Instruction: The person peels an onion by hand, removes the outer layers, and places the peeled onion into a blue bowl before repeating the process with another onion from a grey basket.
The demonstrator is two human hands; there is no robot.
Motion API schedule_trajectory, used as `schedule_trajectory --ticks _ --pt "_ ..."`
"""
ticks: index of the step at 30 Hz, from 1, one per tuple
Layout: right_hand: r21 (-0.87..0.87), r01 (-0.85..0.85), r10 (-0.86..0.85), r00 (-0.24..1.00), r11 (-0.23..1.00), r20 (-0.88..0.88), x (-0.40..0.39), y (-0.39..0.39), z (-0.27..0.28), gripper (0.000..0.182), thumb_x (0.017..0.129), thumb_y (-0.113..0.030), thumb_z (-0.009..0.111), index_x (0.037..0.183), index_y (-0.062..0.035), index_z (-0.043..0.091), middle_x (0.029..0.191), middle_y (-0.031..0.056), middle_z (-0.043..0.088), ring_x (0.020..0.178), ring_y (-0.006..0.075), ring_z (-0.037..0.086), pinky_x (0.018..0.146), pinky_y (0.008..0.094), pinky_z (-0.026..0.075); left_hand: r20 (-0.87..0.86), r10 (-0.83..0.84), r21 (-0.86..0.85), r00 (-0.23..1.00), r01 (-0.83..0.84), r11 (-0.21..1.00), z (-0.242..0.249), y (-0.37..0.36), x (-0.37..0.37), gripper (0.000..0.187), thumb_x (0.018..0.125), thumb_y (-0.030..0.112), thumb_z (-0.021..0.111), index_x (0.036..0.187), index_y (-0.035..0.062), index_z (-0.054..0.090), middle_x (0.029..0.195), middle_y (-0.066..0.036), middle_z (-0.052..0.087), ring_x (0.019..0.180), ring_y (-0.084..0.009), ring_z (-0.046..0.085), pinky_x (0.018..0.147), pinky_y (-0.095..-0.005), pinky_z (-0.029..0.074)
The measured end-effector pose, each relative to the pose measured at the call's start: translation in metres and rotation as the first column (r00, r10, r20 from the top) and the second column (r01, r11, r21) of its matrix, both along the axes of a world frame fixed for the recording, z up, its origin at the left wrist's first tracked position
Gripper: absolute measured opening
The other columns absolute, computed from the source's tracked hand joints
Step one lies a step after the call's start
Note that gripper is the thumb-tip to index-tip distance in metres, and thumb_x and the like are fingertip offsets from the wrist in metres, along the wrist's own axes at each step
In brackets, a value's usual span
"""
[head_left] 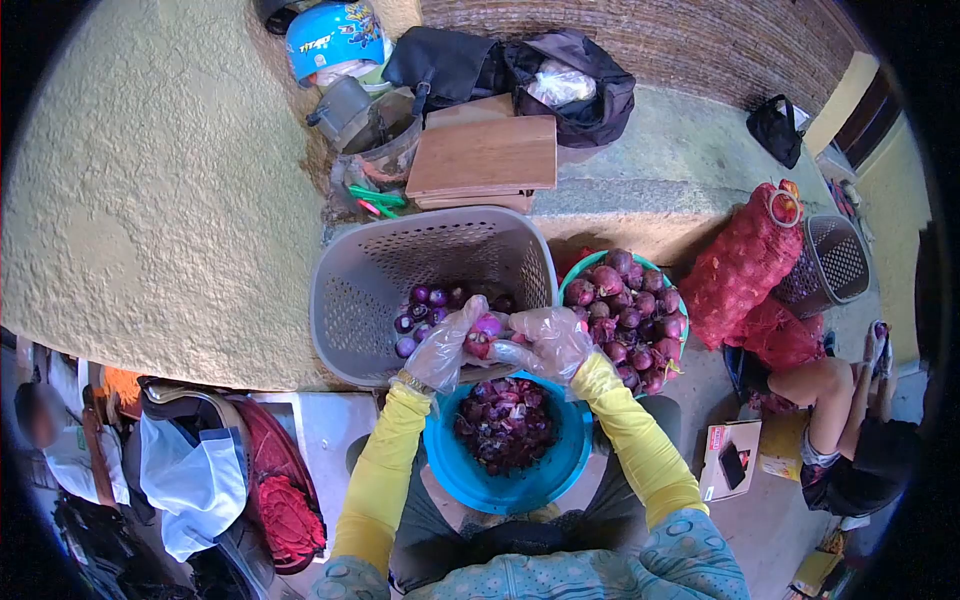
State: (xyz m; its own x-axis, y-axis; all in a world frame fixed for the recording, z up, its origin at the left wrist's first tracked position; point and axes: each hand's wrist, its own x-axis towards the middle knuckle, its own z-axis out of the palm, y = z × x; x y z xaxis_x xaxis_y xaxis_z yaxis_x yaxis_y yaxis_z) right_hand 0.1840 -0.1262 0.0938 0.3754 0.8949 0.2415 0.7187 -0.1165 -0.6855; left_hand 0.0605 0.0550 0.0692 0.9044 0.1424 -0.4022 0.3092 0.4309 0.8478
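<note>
Onion (487, 326), gripped by fingers of the left hand (447, 345), lies just left of the right hand (556, 340), whose grip I cannot tell.

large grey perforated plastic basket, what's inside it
Shiny purple onions lie in the large grey perforated basket. The left hand and right hand, both clear-gloved, hide its near-right part; anything behind them cannot be seen.

Blue helmet-like shell (338, 48), 11 o'clock: white capitals on its front, seemingly "TITAN", the last letter unclear.
Yellow-and-dark print on the same shell, toward its 1 o'clock: stylised lettering, too small to read.
Shallow box (742, 436), 4 o'clock: marks on its red panel (715, 439), illegible.
</note>
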Motion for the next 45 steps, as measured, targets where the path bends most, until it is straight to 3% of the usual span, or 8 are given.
schedule_trajectory --ticks 10,12,19,21,28,37,40,45 --pt "-0.069 -0.084 0.093 0.985 0.994 0.143 -0.006 0.004 -0.022 0.035 0.093 -0.047 0.067 0.1 -0.0127 0.069 0.081 0.0177 0.069 0.075 0.0406 0.069 0.066 0.0504 0.054 -0.016 0.215 -0.416 0.976 -0.202 0.887 -0.027 -0.013 0.009 0.06 0.104 0.054 0.053 0.131 0.0008 0.059 0.105 -0.01 0.07 0.092 -0.0192 0.07 0.084 -0.0355 0.061" --pt "-0.114 -0.1 0.119 0.976 0.988 0.181 -0.007 0.003 -0.018 0.032 0.092 -0.045 0.067 0.095 -0.0132 0.069 0.08 0.0176 0.069 0.075 0.0402 0.069 0.066 0.0516 0.054 -0.087 0.243 -0.515 0.966 -0.252 0.819 -0.011 -0.019 0.007 0.061 0.102 0.053 0.058 0.128 -0.003 0.062 0.082 -0.002 0.061 0.069 -0.01 0.055 0.066 -0.0247 0.05" --pt "0.031 -0.146 0.136 0.967 0.989 0.215 -0.009 -0.004 -0.012 0.029 0.086 -0.036 0.077 0.082 -0.0091 0.065 0.067 0.0163 0.063 0.064 0.0386 0.066 0.056 0.0479 0.051 0.011 0.188 -0.431 0.982 -0.165 0.887 0.022 -0.022 -0.003 0.056 0.103 0.048 0.057 0.129 -0.0017 0.061 0.092 -0.008 0.069 0.081 -0.0136 0.065 0.077 -0.0297 0.055" --pt "-0.055 -0.182 0.187 0.976 0.982 0.112 -0.012 -0.006 -0.006 0.03 0.091 -0.044 0.07 0.099 -0.016 0.073 0.075 0.0164 0.068 0.069 0.0384 0.068 0.063 0.0492 0.054 0.013 0.144 -0.464 0.989 -0.122 0.878 0.008 -0.018 -0.003 0.052 0.104 0.045 0.058 0.127 -0.0013 0.061 0.097 -0.013 0.071 0.082 -0.0165 0.069 0.072 -0.032 0.058" --pt "-0.037 -0.374 0.374 0.927 0.927 -0.019 -0.025 -0.007 -0.008 0.034 0.095 -0.046 0.067 0.101 -0.0132 0.074 0.081 0.0185 0.069 0.074 0.0411 0.068 0.067 0.0487 0.055 -0.121 0.155 -0.578 0.981 -0.196 0.792 -0.016 -0.008 -0.011 0.046 0.104 0.042 0.058 0.122 -0.0004 0.063 0.099 -0.015 0.071 0.067 -0.0207 0.067 0.052 -0.0345 0.056" --pt "-0.03 -0.466 0.463 0.883 0.884 -0.072 -0.039 -0.011 0.003 0.038 0.096 -0.047 0.066 0.099 -0.0106 0.074 0.079 0.0196 0.067 0.074 0.0419 0.067 0.067 0.0483 0.055 -0.048 0.205 -0.349 0.977 -0.209 0.914 -0.052 -0.003 -0.015 0.055 0.104 0.048 0.056 0.134 0.002 0.056 0.112 -0.014 0.068 0.091 -0.0216 0.067 0.073 -0.0318 0.059" --pt "-0.275 -0.547 0.548 0.833 0.791 -0.08 -0.048 -0.013 -0.001 0.048 0.094 -0.056 0.063 0.089 -0.01 0.075 0.076 0.0187 0.068 0.074 0.0402 0.068 0.067 0.0494 0.054 0.154 0.196 -0.877 0.968 0.043 0.478 -0.06 0.014 -0.013 0.054 0.104 0.046 0.056 0.137 0.0028 0.054 0.119 -0.019 0.062 0.098 -0.0287 0.065 0.085 -0.0359 0.061" --pt "-0.358 -0.506 0.515 0.854 0.785 -0.078 -0.06 -0.018 -0.041 0.055 0.093 -0.062 0.062 0.088 -0.009 0.074 0.072 0.0181 0.067 0.075 0.0403 0.068 0.068 0.0509 0.053 -0.034 0.351 -0.862 0.936 -0.205 0.463 -0.041 0.017 -0.01 0.053 0.105 0.045 0.055 0.133 -0.0005 0.054 0.127 -0.026 0.058 0.116 -0.0376 0.06 0.092 -0.0444 0.061"
